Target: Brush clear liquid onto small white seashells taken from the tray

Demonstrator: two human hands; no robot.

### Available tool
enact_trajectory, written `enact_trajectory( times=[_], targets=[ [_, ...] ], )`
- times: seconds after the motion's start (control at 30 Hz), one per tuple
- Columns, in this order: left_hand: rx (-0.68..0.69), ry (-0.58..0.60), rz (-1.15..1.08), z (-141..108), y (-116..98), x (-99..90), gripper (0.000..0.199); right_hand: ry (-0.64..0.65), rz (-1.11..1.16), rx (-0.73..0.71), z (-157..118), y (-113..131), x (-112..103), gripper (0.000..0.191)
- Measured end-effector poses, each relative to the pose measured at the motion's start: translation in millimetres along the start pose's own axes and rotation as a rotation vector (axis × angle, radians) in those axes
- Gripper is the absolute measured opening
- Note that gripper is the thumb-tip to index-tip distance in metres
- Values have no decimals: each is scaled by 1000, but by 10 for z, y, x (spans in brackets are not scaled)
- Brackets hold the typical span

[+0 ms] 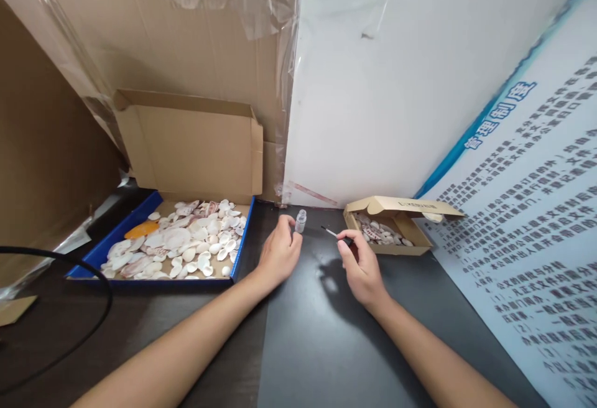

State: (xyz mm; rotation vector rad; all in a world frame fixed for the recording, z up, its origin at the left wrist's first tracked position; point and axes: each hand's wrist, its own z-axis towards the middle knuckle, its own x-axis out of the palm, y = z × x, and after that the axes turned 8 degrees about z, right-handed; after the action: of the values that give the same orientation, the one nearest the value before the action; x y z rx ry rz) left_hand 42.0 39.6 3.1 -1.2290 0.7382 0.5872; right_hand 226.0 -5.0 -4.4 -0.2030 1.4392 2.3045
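Observation:
Between the thumb and fingers of my left hand (280, 251) is a small clear glass bottle (301, 220), upright at the middle of the table, its top uncovered. My right hand (364, 270) pinches the black cap of a thin applicator brush (330, 232). The brush points left toward the bottle, with a gap between them. Left of my left hand lies a blue-sided cardboard box (156, 282) full of seashells (180, 240), one of them orange. Just beyond my right hand is a smaller brown cardboard box (420, 249) with shells inside, its lid partly raised.
A dark mat (298, 346) covers the table's middle and right. Cardboard (209, 47) and a white panel (396, 97) rise behind. A printed board (522, 221) leans at the right. A black cable (105, 318) loops across the left side.

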Motion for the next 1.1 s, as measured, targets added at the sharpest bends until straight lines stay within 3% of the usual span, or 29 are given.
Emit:
enact_trajectory(
  times=[0.13,0.3,0.7,1.1],
  targets=[
    [-29,-25,100,142,13,65,35,-7,26,6,25,-39,27,18],
    [36,-9,207,234,-9,156,14,-4,61,3,18,-39,7,17],
    [344,119,251,-73,-29,36,24,64,84,38,-54,-39,56,18],
    [421,156,406,-81,-24,124,38,155,78,27,-114,-23,86,18]
  ],
)
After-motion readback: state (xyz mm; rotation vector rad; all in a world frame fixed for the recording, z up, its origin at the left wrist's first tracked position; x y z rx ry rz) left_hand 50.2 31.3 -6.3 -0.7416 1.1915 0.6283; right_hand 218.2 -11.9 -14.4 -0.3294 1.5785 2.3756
